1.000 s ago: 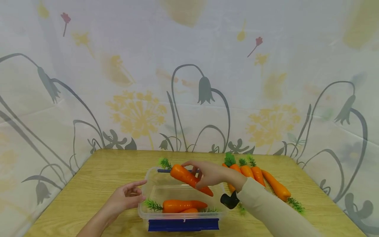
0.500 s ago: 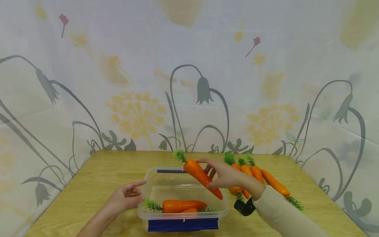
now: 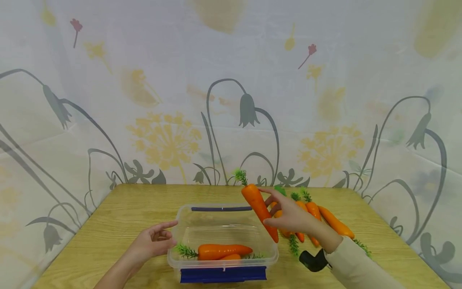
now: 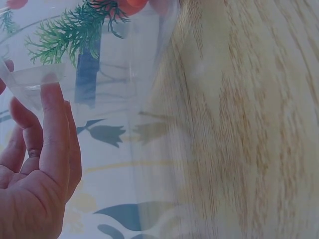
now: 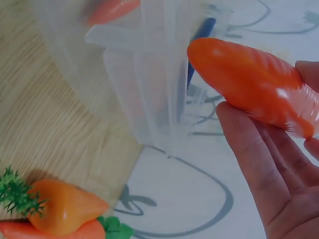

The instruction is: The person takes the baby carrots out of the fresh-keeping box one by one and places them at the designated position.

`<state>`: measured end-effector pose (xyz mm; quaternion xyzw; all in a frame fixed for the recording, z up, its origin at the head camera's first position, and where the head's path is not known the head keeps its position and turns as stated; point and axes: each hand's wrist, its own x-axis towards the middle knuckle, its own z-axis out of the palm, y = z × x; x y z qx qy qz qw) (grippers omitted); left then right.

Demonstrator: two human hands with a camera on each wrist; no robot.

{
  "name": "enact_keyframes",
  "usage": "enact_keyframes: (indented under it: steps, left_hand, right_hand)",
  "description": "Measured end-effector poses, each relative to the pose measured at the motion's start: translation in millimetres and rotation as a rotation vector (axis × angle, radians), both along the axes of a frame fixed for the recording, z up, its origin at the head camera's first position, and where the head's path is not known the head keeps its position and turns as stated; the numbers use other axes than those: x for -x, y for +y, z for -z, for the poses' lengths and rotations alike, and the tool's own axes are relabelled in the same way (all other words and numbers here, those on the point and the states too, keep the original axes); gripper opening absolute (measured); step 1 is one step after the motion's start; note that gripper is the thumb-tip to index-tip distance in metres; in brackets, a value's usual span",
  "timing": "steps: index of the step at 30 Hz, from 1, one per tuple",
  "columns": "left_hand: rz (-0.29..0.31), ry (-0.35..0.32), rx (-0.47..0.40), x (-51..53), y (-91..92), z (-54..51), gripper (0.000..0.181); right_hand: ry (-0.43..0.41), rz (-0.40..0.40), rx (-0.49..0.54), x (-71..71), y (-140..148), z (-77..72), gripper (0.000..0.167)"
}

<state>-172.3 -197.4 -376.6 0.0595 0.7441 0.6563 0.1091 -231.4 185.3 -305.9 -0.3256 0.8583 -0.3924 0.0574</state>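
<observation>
My right hand point(image 3: 288, 210) holds an orange carrot point(image 3: 258, 206) with a green leafy top, pinched between thumb and fingers. It hangs tilted over the right side of a clear plastic box point(image 3: 174, 263) with blue clips, its tip pointing down to the right. The right wrist view shows the carrot's tapered end point(image 5: 239, 74) beyond the fingers. My left hand point(image 3: 149, 243) is at the box's left rim, thumb and index finger extended to it. In the left wrist view a fingertip shows through the rim's clear tab point(image 4: 37, 82). Inside the box lie carrots point(image 3: 216, 251), partly hidden by its front wall.
To the right of the box, several more carrots point(image 3: 335, 222) with green tops lie in a group on the wooden table point(image 3: 140, 204). A patterned cloth point(image 3: 231, 52) hangs behind the table. A black device point(image 3: 313, 261) is at my right wrist.
My right hand has carried the carrot to the right, from over the middle of the box to its right side, and the carrot now stands steeper. The left hand and box have stayed put.
</observation>
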Motion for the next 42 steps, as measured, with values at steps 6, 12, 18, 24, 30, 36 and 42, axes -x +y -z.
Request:
enact_keyframes:
  steps: [6,12,18,24,30,36,42]
  left_hand:
    - [0.006,0.009,-0.01,0.4,-0.3,0.0,0.068]
    - [0.0,0.003,-0.004,0.4,-0.3,0.9,0.067]
    - [-0.003,-0.003,0.002,0.5,-0.6,1.1,0.065]
    - [0.0,-0.006,-0.01,1.0,-0.6,0.8,0.065]
    - [0.002,0.003,-0.011,1.1,-0.2,0.6,0.067]
    - [0.001,-0.003,-0.012,1.2,-0.3,0.3,0.067]
    - [0.005,0.001,-0.018,0.3,-0.6,0.7,0.066]
  right_hand:
    - [0.03,0.096,0.026,-1.2,19.5,1.7,0.073]
    - [0.057,0.186,0.062,-1.2,39.7,7.8,0.071]
    - [0.115,0.26,0.082,-2.0,59.2,15.8,0.071]
    - [0.126,0.348,0.085,-5.5,76.9,21.4,0.072]
    - [0.154,0.414,0.039,-6.6,93.9,28.5,0.07]
    - [0.189,0.479,-0.009,-6.8,110.2,34.5,0.068]
    - [0.2,0.521,-0.037,-6.6,124.4,37.2,0.065]
